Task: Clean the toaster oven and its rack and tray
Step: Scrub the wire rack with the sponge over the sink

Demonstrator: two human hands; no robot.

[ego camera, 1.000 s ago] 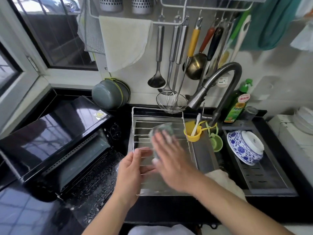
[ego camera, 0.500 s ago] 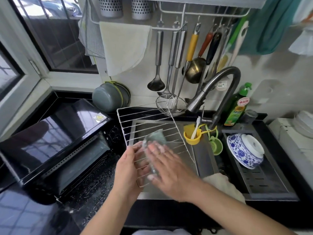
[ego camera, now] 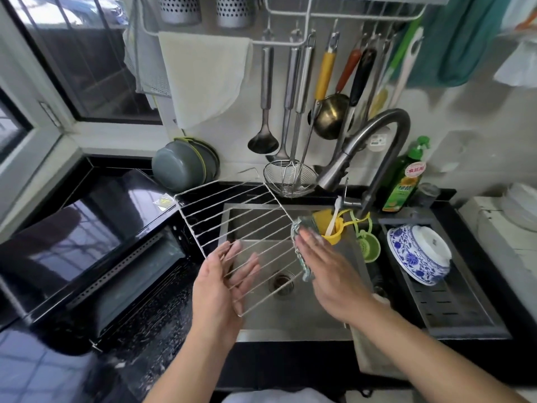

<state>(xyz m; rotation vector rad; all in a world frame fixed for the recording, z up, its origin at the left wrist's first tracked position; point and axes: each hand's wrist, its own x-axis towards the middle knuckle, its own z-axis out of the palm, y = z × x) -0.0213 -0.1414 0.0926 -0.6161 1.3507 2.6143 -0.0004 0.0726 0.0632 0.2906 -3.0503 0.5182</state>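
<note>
The left hand (ego camera: 222,282) holds the wire rack (ego camera: 235,225) by its near corner, fingers spread behind the wires and thumb in front, keeping it tilted above the sink (ego camera: 293,312). The right hand (ego camera: 328,271) presses a wet cloth (ego camera: 300,248) against the rack's right edge with straight fingers. To the left, the black toaster oven (ego camera: 87,245) sits on the dark desk (ego camera: 43,373) with its door down. Right of the sink, a blue-and-white bowl (ego camera: 418,254) lies on a draining tray (ego camera: 453,312). Farther back stand the tap (ego camera: 374,141), a yellow cup (ego camera: 331,228) and a green soap bottle (ego camera: 405,178). Ladles (ego camera: 263,112) and a towel (ego camera: 203,77) hang on the wall.
</note>
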